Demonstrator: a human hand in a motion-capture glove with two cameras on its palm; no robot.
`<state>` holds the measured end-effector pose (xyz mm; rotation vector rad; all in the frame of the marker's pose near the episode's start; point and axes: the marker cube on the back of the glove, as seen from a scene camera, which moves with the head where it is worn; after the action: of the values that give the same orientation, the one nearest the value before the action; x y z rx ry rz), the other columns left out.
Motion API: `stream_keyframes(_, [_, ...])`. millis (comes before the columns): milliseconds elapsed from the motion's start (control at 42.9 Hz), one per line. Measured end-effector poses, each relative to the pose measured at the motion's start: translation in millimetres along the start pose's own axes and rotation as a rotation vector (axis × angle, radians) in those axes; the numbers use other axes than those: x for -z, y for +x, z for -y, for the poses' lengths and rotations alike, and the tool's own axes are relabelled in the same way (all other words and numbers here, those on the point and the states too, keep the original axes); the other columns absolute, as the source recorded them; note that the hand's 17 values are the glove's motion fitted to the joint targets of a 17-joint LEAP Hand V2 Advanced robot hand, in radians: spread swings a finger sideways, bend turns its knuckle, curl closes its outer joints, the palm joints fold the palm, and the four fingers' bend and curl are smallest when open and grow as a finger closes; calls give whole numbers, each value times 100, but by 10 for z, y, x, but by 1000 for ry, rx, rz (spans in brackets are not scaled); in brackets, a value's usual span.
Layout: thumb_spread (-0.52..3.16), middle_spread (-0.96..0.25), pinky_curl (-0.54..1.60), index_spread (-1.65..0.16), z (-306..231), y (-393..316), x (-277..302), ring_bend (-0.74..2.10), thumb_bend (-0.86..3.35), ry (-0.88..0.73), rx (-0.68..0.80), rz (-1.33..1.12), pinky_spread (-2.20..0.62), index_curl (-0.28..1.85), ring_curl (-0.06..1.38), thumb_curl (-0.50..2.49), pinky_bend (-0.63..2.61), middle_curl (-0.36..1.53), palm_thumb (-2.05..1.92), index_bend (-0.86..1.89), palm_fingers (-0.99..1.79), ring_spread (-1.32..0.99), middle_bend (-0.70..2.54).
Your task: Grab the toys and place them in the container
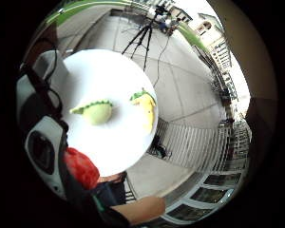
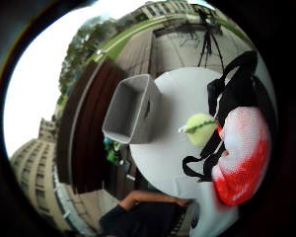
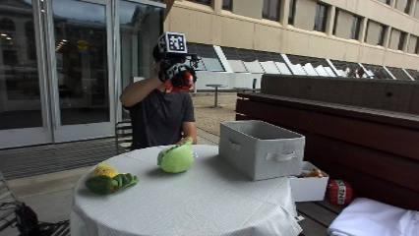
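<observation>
In the outside view my gloved right hand [image 3: 174, 72] is raised to head height, far above the round table [image 3: 196, 206], with its fingers curled round a red toy [image 3: 181, 81]. That red toy [image 2: 240, 155] fills the thumb side palm view, close to the palm, and shows again as the red toy [image 1: 80, 166] at the glove's edge. A green plush dinosaur [image 3: 175, 158] [image 1: 97, 112] [image 2: 201, 128] lies near the table's middle. A yellow and green toy [image 3: 110, 180] [image 1: 145, 108] lies at the table's left edge. The grey fabric container [image 3: 262, 147] [image 2: 130, 108] stands open on the right.
A small white box [image 3: 308, 188] with things in it sits on the bench beside the table, with a red object [image 3: 339, 191] and a white cloth [image 3: 373, 221] nearby. A dark wooden wall [image 3: 340, 98] runs behind. A tripod [image 1: 142, 35] stands beyond the table.
</observation>
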<state>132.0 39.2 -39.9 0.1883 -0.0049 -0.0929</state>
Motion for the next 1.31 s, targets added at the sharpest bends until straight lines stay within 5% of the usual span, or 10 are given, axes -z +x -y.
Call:
stream_keyframes(350, [46,-47,45,-29,797,-1890,352,109,17,-43,107,35,-45,56,52,83,100,59,71,47,107,-43,59])
stream_keyframes(583, [47,-48,45,-31,1004,-2773,3,108,16,-64,181,61,-45,62,53,88,100,62,71,44,107,-43,57])
stream_keyframes(933, [48,-50,46,-32,1014,-2956,-640,107,13,-113,177,61,-45,70,53,96,100,67,69,38,106,-43,53])
stream_keyframes(1073, [79,-26,57,-34,1097,-2767,-693,96,-20,-140,201,57,-34,61,55,71,131,62,1,-5,1,-30,24])
stream_keyframes(1307, [89,-9,49,-34,813,-2425,-365,83,-10,-141,173,-4,-14,37,40,53,139,56,-11,4,-10,-14,24])
